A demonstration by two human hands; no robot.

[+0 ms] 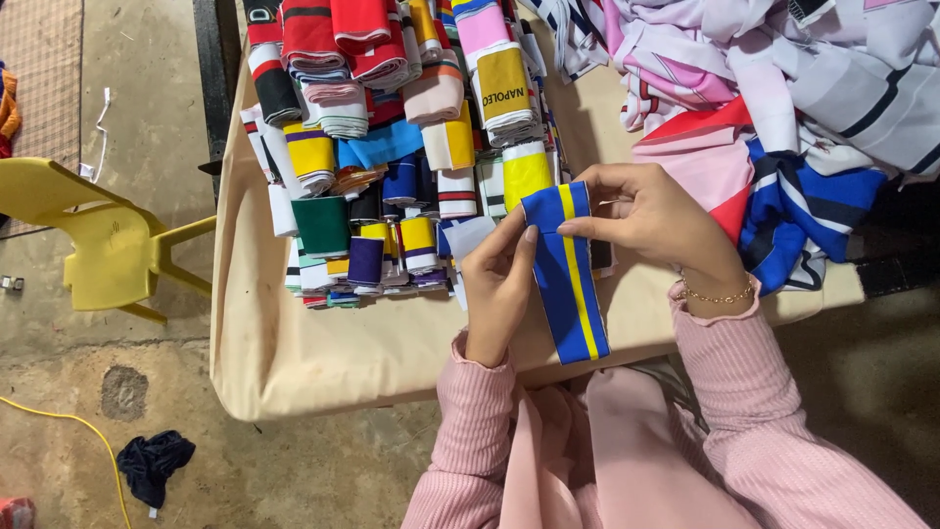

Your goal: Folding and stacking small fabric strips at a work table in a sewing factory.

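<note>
The left hand (497, 284) pinches the left edge of a blue strip (566, 274) between thumb and fingers, near its folded top. The right hand (641, 211) grips the strip's top from the other side, thumb and forefinger closed on the fold, a thin gold bracelet (720, 294) on its wrist. The strip is blue with a yellow stripe down its middle; it hangs upright from both hands, over the near part of the tabletop (323, 353), and its lower end reaches past the near edge. Both arms wear pink ribbed sleeves (480, 431).

Just left of the left hand lies a packed heap of folded bands (382, 147) in red, yellow, green, purple, white and blue, stacked in rows on the tabletop's beige cover. To the right of the right hand lies a pile of loose cloth (783, 108) in pink, white, red and blue, touching the wrist.

Off the tabletop, on the concrete floor (147, 118), a yellow plastic chair (98, 240) stands at the left, a dark rag (152, 465) lies below it, and a yellow cable (83, 431) curves past the rag.
</note>
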